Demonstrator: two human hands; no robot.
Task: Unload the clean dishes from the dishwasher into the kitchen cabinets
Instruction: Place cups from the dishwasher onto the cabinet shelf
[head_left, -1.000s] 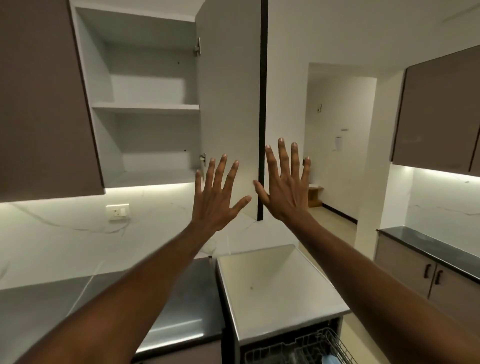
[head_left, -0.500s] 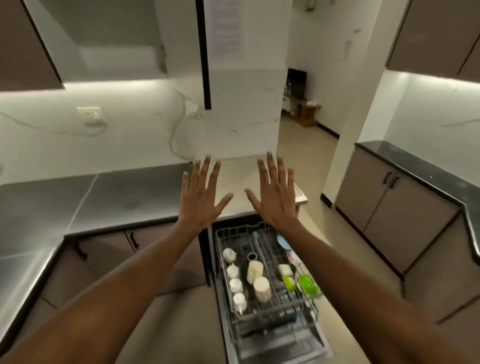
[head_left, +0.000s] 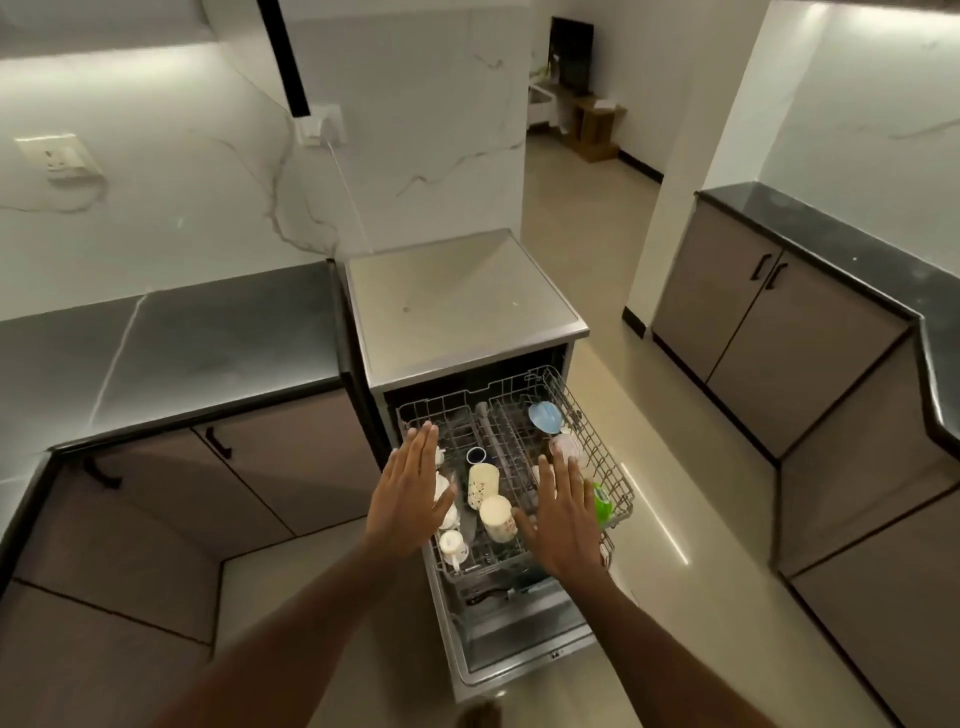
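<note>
Dim kitchen, dark countertop (head_left: 197, 343) on left. Dishwasher rack (head_left: 613, 467) pulled out toward camera (long axis front-to-back), cream tumblers (head_left: 496, 512) upside down. Left hand (head_left: 410, 499) and right hand (head_left: 563, 514) hovering flat, holding nothing.

1. The left hand (head_left: 410, 493) covers most of the white cups (head_left: 451, 545) along the left side of the rack (head_left: 613, 467).
2. The right hand (head_left: 563, 512) hides part of the green item (head_left: 601, 501).
3. The upper cabinet door (head_left: 283, 57) is cut off by the top edge.
4. The dim lower rack (head_left: 498, 592) shows no clear contents.
</note>
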